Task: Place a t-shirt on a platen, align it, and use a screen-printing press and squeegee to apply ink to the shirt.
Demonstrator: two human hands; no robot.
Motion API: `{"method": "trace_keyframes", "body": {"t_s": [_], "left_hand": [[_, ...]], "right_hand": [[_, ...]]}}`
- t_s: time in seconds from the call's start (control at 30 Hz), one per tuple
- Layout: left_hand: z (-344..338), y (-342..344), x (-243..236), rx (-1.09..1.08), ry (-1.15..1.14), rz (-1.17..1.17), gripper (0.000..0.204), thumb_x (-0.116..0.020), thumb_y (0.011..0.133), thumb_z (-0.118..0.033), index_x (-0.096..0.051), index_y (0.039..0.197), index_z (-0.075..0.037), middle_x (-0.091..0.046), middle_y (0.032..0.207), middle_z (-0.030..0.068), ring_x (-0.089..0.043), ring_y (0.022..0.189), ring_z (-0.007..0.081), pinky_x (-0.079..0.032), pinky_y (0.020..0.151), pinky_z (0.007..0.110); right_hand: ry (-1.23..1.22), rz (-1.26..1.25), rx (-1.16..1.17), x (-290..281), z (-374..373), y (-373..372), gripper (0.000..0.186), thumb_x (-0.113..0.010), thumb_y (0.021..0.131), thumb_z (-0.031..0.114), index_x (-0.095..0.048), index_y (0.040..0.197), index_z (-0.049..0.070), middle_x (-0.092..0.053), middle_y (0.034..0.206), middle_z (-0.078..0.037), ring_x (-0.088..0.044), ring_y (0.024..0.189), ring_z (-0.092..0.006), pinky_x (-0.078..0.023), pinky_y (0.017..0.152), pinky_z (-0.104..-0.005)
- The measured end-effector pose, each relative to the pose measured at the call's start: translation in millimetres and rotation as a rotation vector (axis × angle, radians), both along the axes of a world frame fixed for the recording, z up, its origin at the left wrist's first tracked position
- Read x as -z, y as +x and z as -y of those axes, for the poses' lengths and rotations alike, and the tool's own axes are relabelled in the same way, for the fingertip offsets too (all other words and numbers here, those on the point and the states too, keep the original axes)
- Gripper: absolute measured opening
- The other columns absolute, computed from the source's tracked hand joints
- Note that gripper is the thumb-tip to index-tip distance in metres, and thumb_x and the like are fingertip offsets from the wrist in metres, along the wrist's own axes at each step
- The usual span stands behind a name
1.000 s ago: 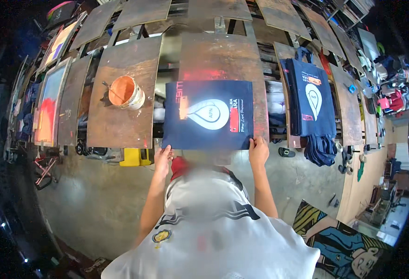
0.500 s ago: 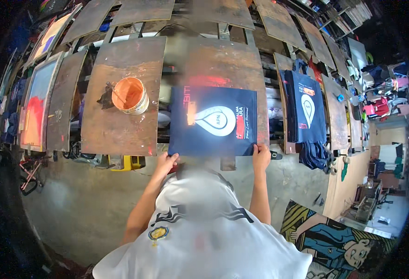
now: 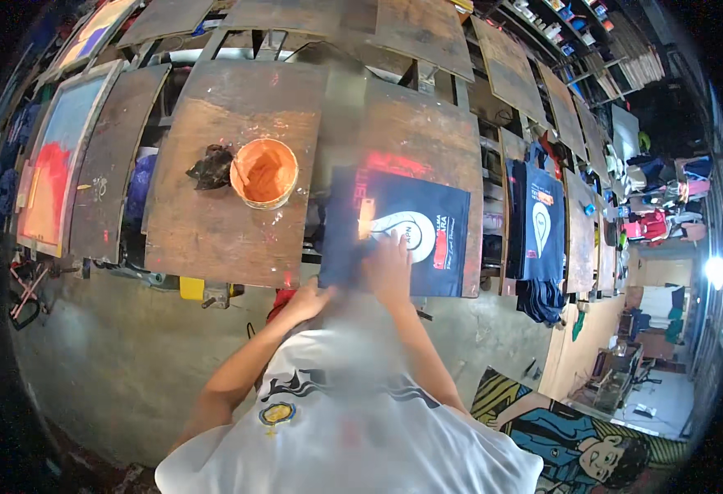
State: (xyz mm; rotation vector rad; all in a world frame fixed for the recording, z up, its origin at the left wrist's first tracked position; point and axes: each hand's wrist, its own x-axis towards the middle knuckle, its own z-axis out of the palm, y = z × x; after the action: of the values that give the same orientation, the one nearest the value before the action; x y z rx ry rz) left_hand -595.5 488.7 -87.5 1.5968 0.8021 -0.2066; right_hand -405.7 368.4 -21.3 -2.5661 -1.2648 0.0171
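Observation:
A navy fabric bag (image 3: 452, 276) with a white drop-shaped print and orange-red patches lies flat on a paint-stained wooden board (image 3: 427, 115). At its near left corner my left hand (image 3: 308, 301) is closed on the edge, though a blurred strip partly hides the fingertips. My right hand (image 3: 389, 270) rests on the bag beside the white print, its fingers stretched out and somewhat smeared. To the left, a tub of orange paint (image 3: 264, 174) stands on another board (image 3: 213, 239), with a crumpled dark rag (image 3: 211, 167) against it.
Similar navy bags (image 3: 542, 222) lie stacked on a board to the right, with cloth drooping over the near edge. A framed screen (image 3: 57, 165) with red and blue areas leans at the far left. More boards (image 3: 423, 37) line the far side. A painted panel (image 3: 567, 436) is at lower right.
My right hand has left the bag's near right corner and moved left onto its surface. My left hand stays at the near left corner. The whole view has shifted slightly.

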Motion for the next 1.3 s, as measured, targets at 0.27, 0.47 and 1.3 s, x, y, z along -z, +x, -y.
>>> {"method": "trace_keyframes", "body": {"t_s": [0.27,0.47,1.3], "left_hand": [[18.4,-22.2,56.5,-0.142,-0.448,0.09,0.04,-0.065,0.096,-0.026,-0.054,0.121,0.004,-0.067,0.096,0.0098,-0.064,0.073,0.0172,-0.052,0.07,0.032],[8.5,-19.7,18.3,-0.354,-0.604,0.125,0.039,-0.067,0.098,-0.027,-0.054,0.122,0.0,-0.065,0.104,0.0066,-0.061,0.088,0.0137,-0.05,0.08,0.028],[48.8,58.7,-32.7,-0.053,0.718,0.258,0.077,-0.067,0.095,-0.038,-0.035,0.145,0.009,-0.039,0.147,0.0355,-0.038,0.136,0.0488,-0.03,0.116,0.05]], "right_hand": [[-0.218,0.099,0.034,32.2,-1.8,-9.5,0.079,-0.054,0.095,0.054,-0.036,0.153,0.002,-0.028,0.16,-0.024,-0.02,0.15,-0.0446,-0.015,0.116,-0.0658],[-0.204,0.024,0.012,28.9,3.0,-11.1,0.081,-0.054,0.095,0.055,-0.035,0.153,0.003,-0.028,0.16,-0.024,-0.021,0.15,-0.0444,-0.015,0.116,-0.0659],[0.009,0.077,0.268,-2.4,139.3,111.6,0.071,-0.052,0.101,0.042,-0.031,0.155,0.003,-0.025,0.164,-0.017,-0.016,0.153,-0.0381,-0.015,0.121,-0.0576]]}}
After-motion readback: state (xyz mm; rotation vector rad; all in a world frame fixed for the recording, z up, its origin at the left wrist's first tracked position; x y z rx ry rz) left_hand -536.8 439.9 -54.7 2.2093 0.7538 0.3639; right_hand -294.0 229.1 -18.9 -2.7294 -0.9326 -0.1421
